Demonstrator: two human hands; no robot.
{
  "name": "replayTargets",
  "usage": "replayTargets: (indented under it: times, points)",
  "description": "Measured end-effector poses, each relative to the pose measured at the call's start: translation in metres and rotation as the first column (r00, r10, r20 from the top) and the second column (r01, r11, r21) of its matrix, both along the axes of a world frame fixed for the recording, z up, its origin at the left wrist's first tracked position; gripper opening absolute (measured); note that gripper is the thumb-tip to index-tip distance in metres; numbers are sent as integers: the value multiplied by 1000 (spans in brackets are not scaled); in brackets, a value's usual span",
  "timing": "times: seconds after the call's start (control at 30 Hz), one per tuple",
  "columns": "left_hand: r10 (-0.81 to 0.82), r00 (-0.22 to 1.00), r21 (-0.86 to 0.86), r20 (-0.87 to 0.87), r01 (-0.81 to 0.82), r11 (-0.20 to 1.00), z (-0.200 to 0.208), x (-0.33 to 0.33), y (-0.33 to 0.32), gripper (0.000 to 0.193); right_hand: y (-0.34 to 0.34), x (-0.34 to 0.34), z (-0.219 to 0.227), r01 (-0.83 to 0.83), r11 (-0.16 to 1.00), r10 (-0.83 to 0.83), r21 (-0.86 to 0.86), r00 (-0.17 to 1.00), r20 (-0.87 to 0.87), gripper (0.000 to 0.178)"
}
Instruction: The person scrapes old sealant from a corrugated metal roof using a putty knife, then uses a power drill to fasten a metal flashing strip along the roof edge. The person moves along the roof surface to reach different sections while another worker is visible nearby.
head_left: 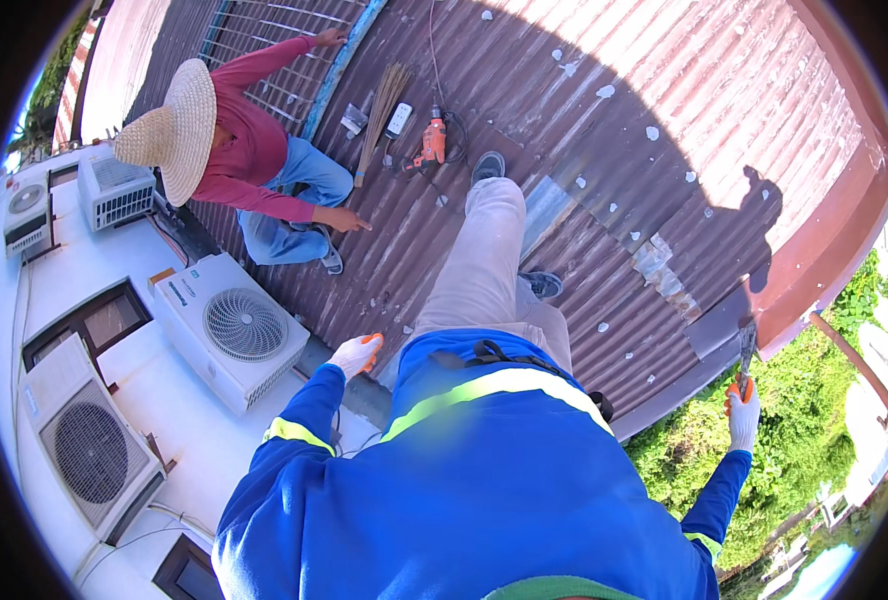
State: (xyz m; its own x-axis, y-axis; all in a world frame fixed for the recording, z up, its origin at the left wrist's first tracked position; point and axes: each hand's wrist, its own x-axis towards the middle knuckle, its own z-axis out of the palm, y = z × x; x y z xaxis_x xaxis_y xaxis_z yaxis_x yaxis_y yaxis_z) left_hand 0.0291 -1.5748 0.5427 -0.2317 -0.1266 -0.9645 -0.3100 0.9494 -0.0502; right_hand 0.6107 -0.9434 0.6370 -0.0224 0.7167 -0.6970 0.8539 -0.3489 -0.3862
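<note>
My left hand (355, 355), in a white glove with orange fingertips, hangs beside my hip at the roof's left edge. Its fingers are curled in, with nothing visible in them. On the far right, my right hand (742, 412), gloved the same way, is closed around a long grey metal tool (747, 350). The tool points away from me over the roof's rusty rim and looks like snips or pliers; its exact kind is unclear. My feet stand on the corrugated brown metal roof (404, 270), near a lighter patch strip (666, 275).
Ahead left, a person (249, 150) in a straw hat crouches, one hand near the roof. Beside them lie an orange power drill (432, 142) with a cord, a stick broom (382, 115) and a white power strip (399, 120). Air-conditioner units (229, 325) line the left wall. Greenery (794, 420) lies below the right edge.
</note>
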Motion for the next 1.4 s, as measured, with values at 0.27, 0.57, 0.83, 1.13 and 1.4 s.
replayTargets:
  times: [0.27,0.57,0.83,1.13,1.4]
  points:
    - [93,996,223,11,-93,970,-69,3,-2,64,-284,63,-66,282,812,-293,-512,954,60,36]
    - [326,945,538,-1,-275,797,-134,-29,-57,62,-435,54,-83,343,737,-227,-583,937,265,17]
    - [542,829,340,-137,-475,812,-112,-21,-278,64,-387,-104,-103,87,898,-134,-432,988,-80,18]
    - [692,717,154,-89,-676,720,-109,86,-439,74,-418,-243,-87,-292,873,251,-391,956,-152,35]
    - [754,653,114,73,-756,644,-102,169,-468,80,-431,-235,-106,-339,840,345,-423,936,-66,34]
